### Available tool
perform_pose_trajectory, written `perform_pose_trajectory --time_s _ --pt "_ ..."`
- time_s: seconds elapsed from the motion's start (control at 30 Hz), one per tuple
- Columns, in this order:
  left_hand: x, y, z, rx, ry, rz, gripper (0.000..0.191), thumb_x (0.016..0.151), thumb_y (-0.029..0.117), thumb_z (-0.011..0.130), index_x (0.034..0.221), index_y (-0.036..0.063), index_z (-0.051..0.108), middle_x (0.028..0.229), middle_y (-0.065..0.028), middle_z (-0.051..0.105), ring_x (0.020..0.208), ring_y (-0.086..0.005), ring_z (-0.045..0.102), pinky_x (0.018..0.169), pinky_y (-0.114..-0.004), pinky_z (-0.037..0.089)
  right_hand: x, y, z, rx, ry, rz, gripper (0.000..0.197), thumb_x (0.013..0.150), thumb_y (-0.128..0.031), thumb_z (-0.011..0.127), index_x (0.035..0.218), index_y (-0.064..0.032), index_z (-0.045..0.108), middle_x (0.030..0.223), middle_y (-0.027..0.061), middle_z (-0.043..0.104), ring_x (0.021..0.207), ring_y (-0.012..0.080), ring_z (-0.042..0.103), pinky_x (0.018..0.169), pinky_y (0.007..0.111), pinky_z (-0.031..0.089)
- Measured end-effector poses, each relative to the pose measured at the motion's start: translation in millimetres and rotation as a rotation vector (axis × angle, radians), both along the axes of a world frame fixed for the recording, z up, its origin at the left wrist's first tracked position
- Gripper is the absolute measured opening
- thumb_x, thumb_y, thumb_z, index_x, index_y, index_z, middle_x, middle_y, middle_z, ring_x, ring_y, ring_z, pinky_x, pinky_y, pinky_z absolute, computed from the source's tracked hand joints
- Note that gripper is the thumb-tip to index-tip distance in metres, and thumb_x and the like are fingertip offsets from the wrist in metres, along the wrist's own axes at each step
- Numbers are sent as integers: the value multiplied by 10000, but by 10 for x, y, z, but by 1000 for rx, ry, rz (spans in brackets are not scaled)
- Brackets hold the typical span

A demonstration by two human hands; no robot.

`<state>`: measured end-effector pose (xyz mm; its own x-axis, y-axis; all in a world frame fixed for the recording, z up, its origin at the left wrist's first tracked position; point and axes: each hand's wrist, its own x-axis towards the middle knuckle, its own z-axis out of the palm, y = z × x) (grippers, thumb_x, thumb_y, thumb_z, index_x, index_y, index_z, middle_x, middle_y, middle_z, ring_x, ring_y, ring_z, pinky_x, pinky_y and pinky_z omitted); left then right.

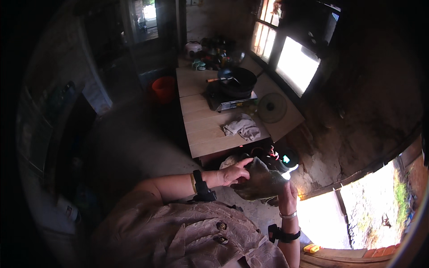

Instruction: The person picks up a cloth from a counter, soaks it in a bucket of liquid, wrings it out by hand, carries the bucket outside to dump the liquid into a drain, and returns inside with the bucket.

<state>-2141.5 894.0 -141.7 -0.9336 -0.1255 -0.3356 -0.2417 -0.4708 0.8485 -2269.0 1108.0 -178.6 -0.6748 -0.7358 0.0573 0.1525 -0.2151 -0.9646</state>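
Observation:
A dark, worn cloth (263, 182) is stretched between my two hands, low in front of my body. My left hand (236, 173) grips its left side, with the index finger pointing out along the top edge. At the right edge of the cloth, my right hand (288, 197) pinches the material between thumb and fingers. Just beyond the hands, on the near part of the table (204, 134), lies a crumpled light rag (243, 127).
A dark wok (238, 82) with a ladle sits on a portable stove (231, 102). Beside it lies a round lid (272, 108). Bottles and a rice cooker (193, 47) stand at the back. An orange-red bucket (163, 89) is left of the table. Bright doorway at lower right.

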Motion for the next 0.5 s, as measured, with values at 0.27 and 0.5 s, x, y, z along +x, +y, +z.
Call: perform_pose_trajectory --time_s 0.27,0.5 --pt "128 73 -601 458 -130 74 509 818 94 511 1312 103 390 1005 -51 563 797 -97 534 701 -229 443 359 -620 583 -443 -720 481 611 932 -499 291 1354 -58 324 1351 130 403 1237 325 379 1040 477 275" --pt "157 -20 -795 413 -113 75 474 826 115 509 1290 97 410 1020 -53 566 824 -106 536 724 -242 443 554 -835 390 -394 -492 622 725 838 -534 485 1368 -75 300 1340 111 414 1232 293 386 1036 441 279"
